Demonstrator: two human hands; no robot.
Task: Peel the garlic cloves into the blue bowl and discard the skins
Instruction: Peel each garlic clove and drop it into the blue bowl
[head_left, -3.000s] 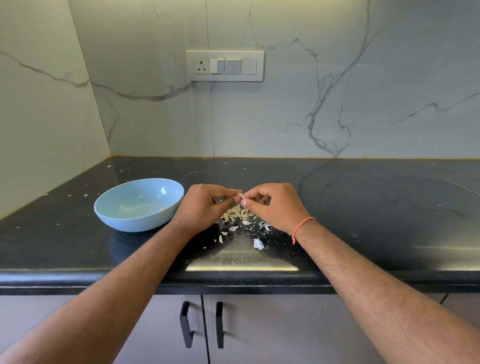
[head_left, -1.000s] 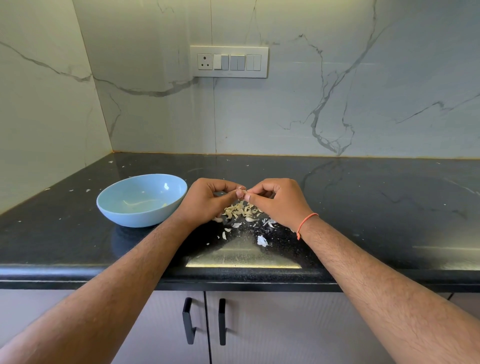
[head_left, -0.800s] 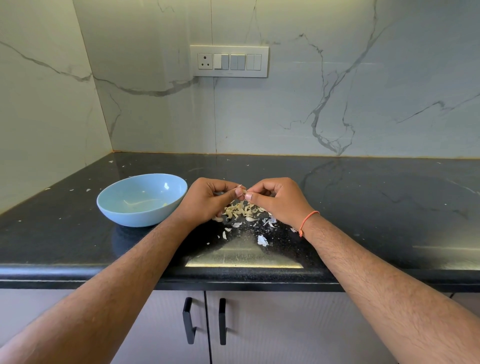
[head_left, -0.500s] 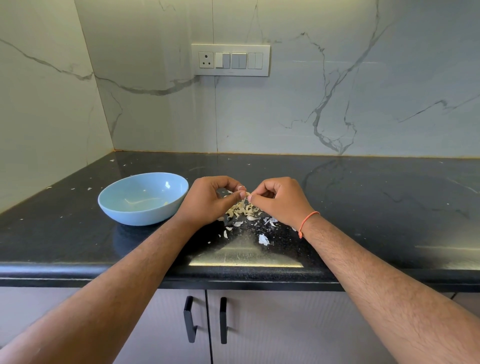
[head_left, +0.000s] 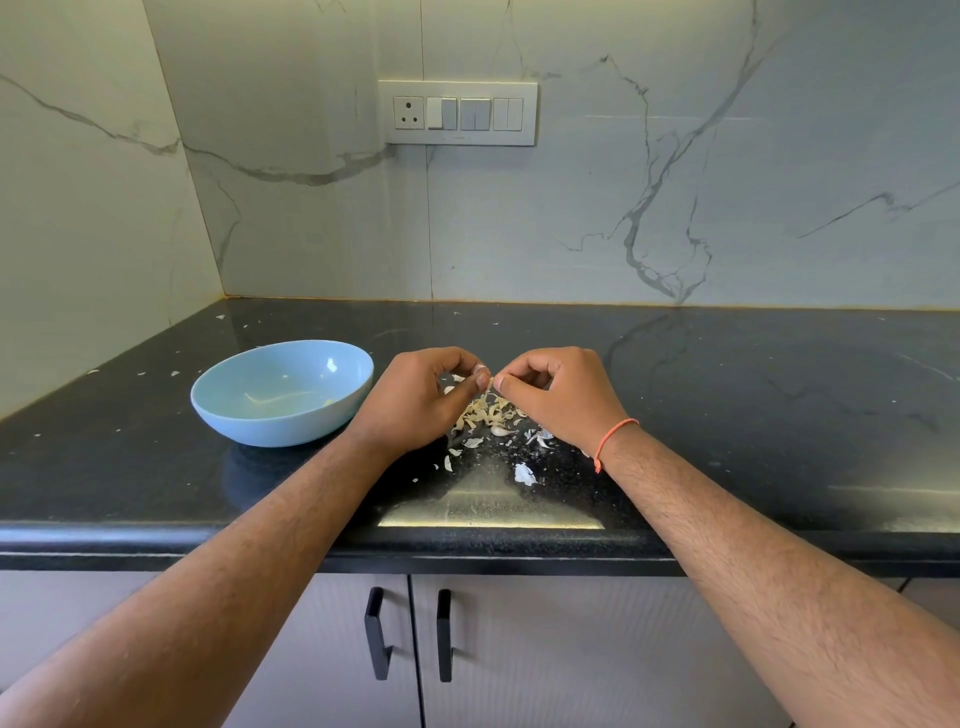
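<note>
My left hand (head_left: 415, 400) and my right hand (head_left: 561, 395) meet over the black countertop (head_left: 727, 415), fingertips together. Between them they pinch a small pale garlic clove (head_left: 488, 381), mostly hidden by my fingers. Right below my hands lies a heap of garlic cloves and skins (head_left: 491, 413). Loose white skin flakes (head_left: 523, 473) are scattered nearer the counter's front edge. The blue bowl (head_left: 283, 397) stands just left of my left hand, with a few pale bits at its bottom.
The counter runs into a marble corner at the left and back. A switch panel (head_left: 460, 113) sits on the back wall. Cabinet doors with black handles (head_left: 408, 631) are below the counter edge.
My hands stay together over the heap, with small finger movements on the clove. The view has shifted slightly.
</note>
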